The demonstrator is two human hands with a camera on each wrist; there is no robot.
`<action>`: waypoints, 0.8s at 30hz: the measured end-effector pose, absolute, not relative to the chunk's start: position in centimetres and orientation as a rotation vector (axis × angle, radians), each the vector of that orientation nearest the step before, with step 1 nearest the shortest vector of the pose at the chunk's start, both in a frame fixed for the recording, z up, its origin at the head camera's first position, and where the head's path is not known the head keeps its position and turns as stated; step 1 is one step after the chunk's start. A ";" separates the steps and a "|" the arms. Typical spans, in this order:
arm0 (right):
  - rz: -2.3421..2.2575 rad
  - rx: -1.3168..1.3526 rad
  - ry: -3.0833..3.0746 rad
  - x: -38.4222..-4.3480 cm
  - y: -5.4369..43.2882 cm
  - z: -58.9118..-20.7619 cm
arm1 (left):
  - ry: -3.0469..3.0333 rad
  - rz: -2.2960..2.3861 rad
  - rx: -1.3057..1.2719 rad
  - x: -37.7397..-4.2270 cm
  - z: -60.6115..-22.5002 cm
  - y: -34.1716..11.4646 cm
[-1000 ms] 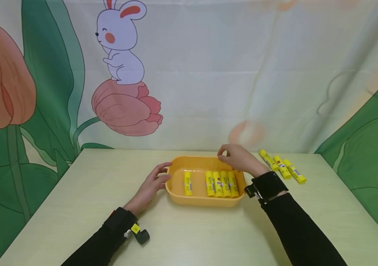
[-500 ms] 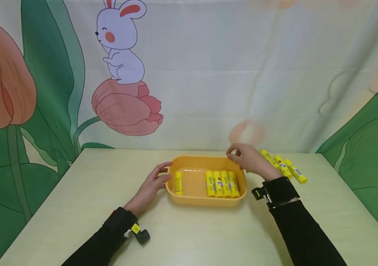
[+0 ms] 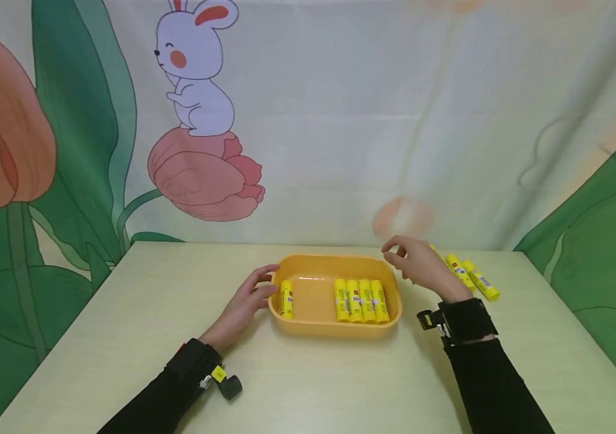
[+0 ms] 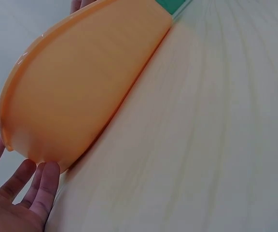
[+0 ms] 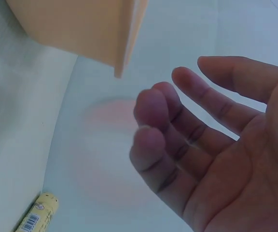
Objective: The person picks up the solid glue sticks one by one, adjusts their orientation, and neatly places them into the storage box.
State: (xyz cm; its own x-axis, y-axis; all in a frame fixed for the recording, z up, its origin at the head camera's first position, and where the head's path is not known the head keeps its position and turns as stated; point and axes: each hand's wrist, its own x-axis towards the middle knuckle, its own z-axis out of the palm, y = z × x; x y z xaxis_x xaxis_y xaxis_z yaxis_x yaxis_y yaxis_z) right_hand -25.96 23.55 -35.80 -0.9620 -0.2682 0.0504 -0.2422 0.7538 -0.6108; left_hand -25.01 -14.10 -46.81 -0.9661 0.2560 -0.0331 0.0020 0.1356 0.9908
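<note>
Right of the tray [image 3: 313, 298], yellow sticks [image 3: 460, 272] slant, far ends toward it, nearest the relaxed, empty right hand [image 3: 419, 263]; the spread left hand [image 3: 242, 310] touches the tray.

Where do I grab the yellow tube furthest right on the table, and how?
Try its middle, coming down from above and pinching its two long sides. The yellow tube is long and round and lies on its side on the table, so its middle should balance well. Come in slightly from the right, because another tube lies close on the left.
</note>
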 end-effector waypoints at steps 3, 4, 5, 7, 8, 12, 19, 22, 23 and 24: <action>-0.985 -0.400 2.911 -25.9 24.1 -35.6 | 2.212 1.920 0.257 -25.0 -46.6 -14.2; -0.984 -0.396 2.916 -26.0 24.3 -35.5 | 2.216 1.918 0.263 -25.0 -46.5 -14.2; -0.981 -0.394 2.924 -26.0 24.5 -35.3 | 2.221 1.917 0.266 -25.1 -46.4 -14.2; -0.982 -0.389 2.938 -26.2 25.1 -35.0 | 2.227 1.920 0.270 -25.1 -46.2 -14.2; -0.980 -0.383 2.948 -26.3 25.5 -34.9 | 2.227 1.919 0.272 -25.1 -46.1 -14.2; -0.973 -0.302 2.967 -26.4 26.9 -34.2 | 2.219 1.922 0.277 -25.2 -46.0 -14.2; -0.976 -0.215 2.996 -26.1 29.9 -34.0 | 2.226 1.910 0.246 -25.2 -46.4 -14.0; -0.982 -0.187 3.000 -25.9 31.2 -34.2 | 2.226 1.906 0.242 -25.2 -46.6 -13.9; -0.984 -0.178 3.005 -25.8 31.5 -34.2 | 2.226 1.905 0.239 -25.2 -46.6 -13.9; -0.991 -0.169 3.004 -25.8 31.8 -34.2 | 2.225 1.905 0.237 -25.2 -46.6 -13.9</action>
State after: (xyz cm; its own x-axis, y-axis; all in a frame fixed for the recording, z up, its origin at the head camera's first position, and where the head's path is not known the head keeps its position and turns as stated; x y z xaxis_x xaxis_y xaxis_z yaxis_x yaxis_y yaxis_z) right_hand -25.79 31.81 -34.19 -0.9939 -0.0930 0.0585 -0.1095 0.7987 -0.5917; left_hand -25.20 -13.86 -46.63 -0.9665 0.2520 -0.0492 -0.0097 0.1554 0.9878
